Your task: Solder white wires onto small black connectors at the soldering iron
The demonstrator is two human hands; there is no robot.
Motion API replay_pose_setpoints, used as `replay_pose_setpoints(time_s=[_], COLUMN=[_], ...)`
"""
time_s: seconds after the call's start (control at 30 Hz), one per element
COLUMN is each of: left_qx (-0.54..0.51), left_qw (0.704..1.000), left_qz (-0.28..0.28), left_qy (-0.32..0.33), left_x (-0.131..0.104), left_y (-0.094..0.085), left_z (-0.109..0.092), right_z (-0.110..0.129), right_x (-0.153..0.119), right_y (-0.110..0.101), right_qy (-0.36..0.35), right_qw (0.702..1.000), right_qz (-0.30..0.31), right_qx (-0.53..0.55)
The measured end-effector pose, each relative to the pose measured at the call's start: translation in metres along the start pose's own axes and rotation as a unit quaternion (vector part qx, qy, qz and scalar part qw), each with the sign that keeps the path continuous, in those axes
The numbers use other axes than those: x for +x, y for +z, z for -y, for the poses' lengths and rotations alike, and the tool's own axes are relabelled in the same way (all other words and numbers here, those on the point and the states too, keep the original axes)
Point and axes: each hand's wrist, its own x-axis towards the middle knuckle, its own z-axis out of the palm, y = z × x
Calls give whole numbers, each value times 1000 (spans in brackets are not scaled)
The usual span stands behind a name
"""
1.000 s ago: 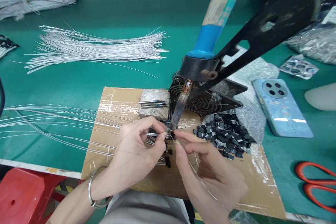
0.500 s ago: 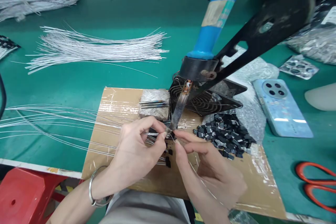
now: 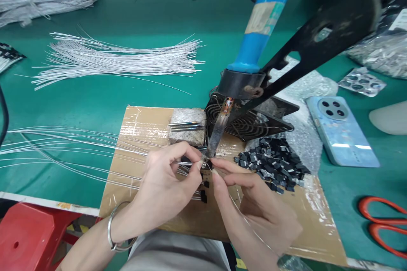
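Left hand [image 3: 171, 178] is closed to a thumb-and-index pinch, right at the tip of the soldering iron [image 3: 218, 129]. I read its hold as a slim pale lead [image 3: 185, 163], though the fingertips cover the end and I can't make out the joint. Right hand [image 3: 257, 207] is pinched too: thumb and index on a thin silvery wire [image 3: 254, 231], front end near the iron's tip, tail running back along the palm. Iron slants down from above, held in a black bracket [image 3: 321, 46]. I see white leads [image 3: 127, 148] coming in from the left, under the left hand; black end pieces [image 3: 204, 196] lie near its fingertips over the cardboard [image 3: 308, 224]. Behind the tip: wrapped block [image 3: 187, 136] with metal rods [image 3: 187, 126] on top, black fan [image 3: 248, 123] beside it. Pile of black connectors [image 3: 276, 165] right of the tip; phone [image 3: 346, 131] farther right.
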Motion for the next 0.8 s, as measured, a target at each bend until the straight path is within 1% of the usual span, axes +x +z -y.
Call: replay_pose_setpoints(time_s=[0.1,0.3,0.53,0.63,0.8], left_qx=[0,4,15,12,0], left_qw=[1000,1000,1000,1000,1000], left_qz=[5,6,1,0,12], left_qy=[-3,1,17,9,-15], left_x=[0,0,-1,-1,1], left_y=[0,0,0,0,1], left_z=[1,1,0,1,2], right_z=[0,-2,0,0,-3], right_x=[0,-2,0,0,-1], right_y=[0,-1,2,2,0], right_qy=[5,3,2,4,11], right_qw=[1000,1000,1000,1000,1000], right_qz=[-7,3,-13,-15,7], right_qx=[8,21,17,21,24])
